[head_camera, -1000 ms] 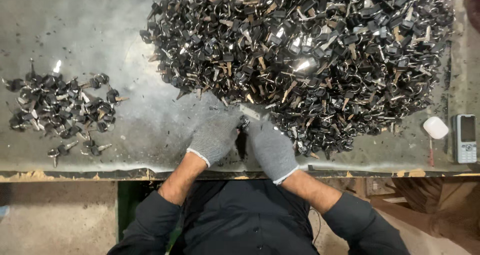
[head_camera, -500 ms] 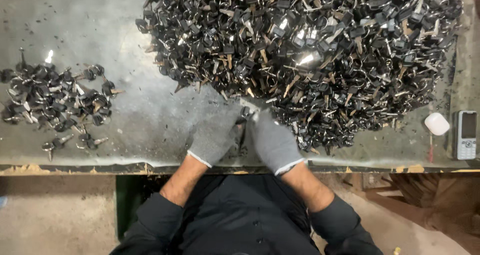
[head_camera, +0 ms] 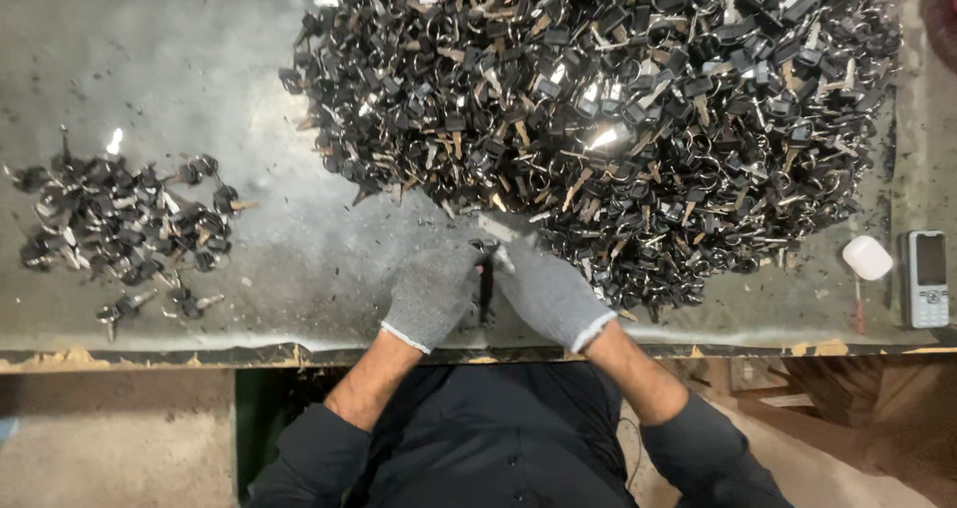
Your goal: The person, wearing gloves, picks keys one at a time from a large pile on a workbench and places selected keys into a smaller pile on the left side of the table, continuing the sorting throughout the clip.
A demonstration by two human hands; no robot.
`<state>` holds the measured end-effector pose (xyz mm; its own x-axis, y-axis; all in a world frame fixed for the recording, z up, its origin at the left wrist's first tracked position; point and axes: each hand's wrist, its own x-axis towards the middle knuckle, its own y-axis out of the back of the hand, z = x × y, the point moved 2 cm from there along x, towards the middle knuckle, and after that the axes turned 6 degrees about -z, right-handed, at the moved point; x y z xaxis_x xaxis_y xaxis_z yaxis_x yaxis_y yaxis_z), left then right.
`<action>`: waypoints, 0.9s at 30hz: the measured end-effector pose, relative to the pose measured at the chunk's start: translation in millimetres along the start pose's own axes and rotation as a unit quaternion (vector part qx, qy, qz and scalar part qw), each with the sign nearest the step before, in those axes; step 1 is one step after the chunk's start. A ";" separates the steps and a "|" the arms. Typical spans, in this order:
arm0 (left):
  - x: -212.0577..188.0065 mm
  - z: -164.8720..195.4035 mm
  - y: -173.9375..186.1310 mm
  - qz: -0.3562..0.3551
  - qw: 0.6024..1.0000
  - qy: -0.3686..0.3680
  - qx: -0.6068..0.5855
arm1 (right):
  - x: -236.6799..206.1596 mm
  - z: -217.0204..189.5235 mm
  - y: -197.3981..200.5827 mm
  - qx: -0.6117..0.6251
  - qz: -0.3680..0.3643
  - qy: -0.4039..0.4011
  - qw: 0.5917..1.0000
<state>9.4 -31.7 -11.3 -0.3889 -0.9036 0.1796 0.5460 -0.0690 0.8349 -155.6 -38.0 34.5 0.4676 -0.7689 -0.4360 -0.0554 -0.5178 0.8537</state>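
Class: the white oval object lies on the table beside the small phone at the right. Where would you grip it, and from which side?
Grip the white oval object across its narrower width, coming straight down from above. It lies flat and rounded on the table, with bare surface on its near side, while the phone sits close on one side and the key pile crowds the other.

- Left hand (head_camera: 431,294) and right hand (head_camera: 546,291), both in grey gloves, meet over a small dark key (head_camera: 485,287).
- A big pile of keys (head_camera: 598,109) lies beyond them on the table (head_camera: 199,59).
- A smaller heap (head_camera: 125,224) sits to the left.
- A phone (head_camera: 926,279) and a white case (head_camera: 867,258) lie at the right.
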 end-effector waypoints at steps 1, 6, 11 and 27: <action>0.7 1.8 2.6 0.003 1.000 -0.002 0.007 | -0.9 -3.0 2.4 -0.038 -0.001 0.039 0.998; -3.4 13.7 12.1 0.067 0.997 -0.036 -0.003 | -8.0 -8.6 6.6 0.059 0.090 -0.050 0.993; -3.0 7.7 5.3 0.019 0.998 0.040 -0.051 | -16.2 -7.3 -9.9 -0.031 0.090 -0.046 0.994; 1.7 18.3 31.9 -0.267 0.923 0.272 -0.060 | -37.7 -4.4 -3.8 0.044 0.124 0.078 0.988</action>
<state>12.6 -27.7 25.2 -0.2145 -0.8038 -0.5549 0.4761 -0.5821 0.6592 -169.1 -5.4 49.0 0.5610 -0.8119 -0.1619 -0.2580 -0.3573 0.8976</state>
